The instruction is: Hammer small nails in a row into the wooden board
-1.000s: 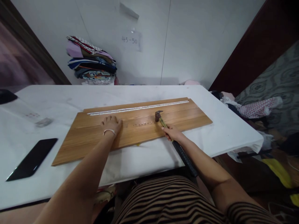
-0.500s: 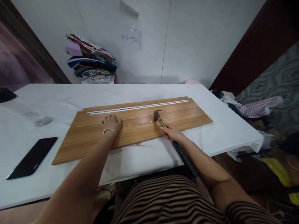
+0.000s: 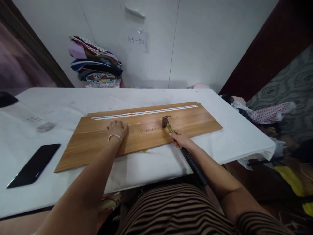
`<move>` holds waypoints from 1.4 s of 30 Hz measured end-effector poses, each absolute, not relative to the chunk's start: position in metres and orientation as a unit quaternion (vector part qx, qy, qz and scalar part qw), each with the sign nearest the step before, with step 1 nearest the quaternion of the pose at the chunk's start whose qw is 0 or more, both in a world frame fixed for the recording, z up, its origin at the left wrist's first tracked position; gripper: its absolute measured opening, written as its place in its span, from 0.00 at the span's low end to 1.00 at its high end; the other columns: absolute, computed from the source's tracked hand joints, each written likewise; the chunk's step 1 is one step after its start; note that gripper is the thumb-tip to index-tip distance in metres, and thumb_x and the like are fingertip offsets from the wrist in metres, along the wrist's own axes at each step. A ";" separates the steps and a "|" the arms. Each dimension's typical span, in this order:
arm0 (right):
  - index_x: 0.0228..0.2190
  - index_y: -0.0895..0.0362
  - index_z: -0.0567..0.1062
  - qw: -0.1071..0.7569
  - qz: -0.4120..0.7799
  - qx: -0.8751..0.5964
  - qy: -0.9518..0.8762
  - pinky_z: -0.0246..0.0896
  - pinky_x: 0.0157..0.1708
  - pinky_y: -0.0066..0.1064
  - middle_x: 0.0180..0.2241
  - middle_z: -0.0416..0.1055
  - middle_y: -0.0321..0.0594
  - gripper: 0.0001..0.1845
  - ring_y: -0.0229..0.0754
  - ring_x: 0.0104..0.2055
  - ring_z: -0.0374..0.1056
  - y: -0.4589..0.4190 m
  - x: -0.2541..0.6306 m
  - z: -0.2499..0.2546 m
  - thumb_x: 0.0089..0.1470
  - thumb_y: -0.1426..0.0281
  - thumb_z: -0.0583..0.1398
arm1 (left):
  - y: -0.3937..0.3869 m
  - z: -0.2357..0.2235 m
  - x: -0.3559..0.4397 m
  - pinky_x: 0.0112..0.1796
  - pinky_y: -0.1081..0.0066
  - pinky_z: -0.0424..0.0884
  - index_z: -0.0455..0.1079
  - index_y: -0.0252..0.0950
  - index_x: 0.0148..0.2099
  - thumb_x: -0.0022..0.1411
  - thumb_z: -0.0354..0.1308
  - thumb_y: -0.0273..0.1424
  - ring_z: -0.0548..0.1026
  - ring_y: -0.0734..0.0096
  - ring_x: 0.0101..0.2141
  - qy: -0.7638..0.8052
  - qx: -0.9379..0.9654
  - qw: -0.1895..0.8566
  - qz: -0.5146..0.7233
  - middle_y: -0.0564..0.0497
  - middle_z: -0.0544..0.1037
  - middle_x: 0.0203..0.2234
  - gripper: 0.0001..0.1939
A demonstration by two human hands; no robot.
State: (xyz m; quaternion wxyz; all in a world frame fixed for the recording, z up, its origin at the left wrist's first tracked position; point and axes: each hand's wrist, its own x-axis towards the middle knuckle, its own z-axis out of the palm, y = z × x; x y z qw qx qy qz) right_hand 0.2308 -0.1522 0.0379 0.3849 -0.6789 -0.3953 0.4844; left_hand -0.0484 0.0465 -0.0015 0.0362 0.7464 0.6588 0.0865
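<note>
My right hand (image 3: pixel 180 139) is wrapped around the shaft of a claw hammer (image 3: pixel 171 128), whose rusty head rests on or just over a brown wooden board (image 3: pixel 195 121). Its black grip runs back toward my body. My left hand (image 3: pixel 116 128), with a bracelet at the wrist, lies on the board with fingers spread. Between my hands, a short row of small nails (image 3: pixel 152 129) stands in the wood. Two white measuring strips (image 3: pixel 144 113) lie along the board's far side.
A dark phone-like slab (image 3: pixel 34 165) lies on the white-covered table (image 3: pixel 137 171) left of the board. A small clear packet (image 3: pixel 46 127) is behind it. Folded clothes (image 3: pixel 96 65) are stacked at the back against the wall. More cloth (image 3: pixel 271 112) hangs off to the right.
The hammer head has shifted very slightly to the right, along with my right hand. My left hand and the board stay put.
</note>
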 end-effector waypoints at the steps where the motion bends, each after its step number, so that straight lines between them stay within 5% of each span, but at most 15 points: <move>1: 0.22 0.52 0.60 0.384 0.484 -0.680 -0.395 0.46 0.11 0.23 0.11 0.57 0.26 0.19 0.31 0.10 0.51 -0.152 0.231 0.038 0.58 0.59 0.61 | 0.047 -0.001 -0.048 0.58 0.47 0.60 0.72 0.33 0.55 0.67 0.41 0.43 0.64 0.45 0.62 0.659 0.746 0.037 0.087 0.33 0.71 0.60 0.28; 42: 0.22 0.52 0.61 0.399 0.489 -0.669 -0.393 0.47 0.11 0.24 0.11 0.58 0.26 0.19 0.31 0.11 0.52 -0.148 0.236 0.032 0.58 0.60 0.61 | 0.048 -0.001 -0.049 0.59 0.46 0.60 0.72 0.31 0.53 0.68 0.42 0.43 0.64 0.44 0.62 0.654 0.751 0.034 0.085 0.32 0.71 0.59 0.26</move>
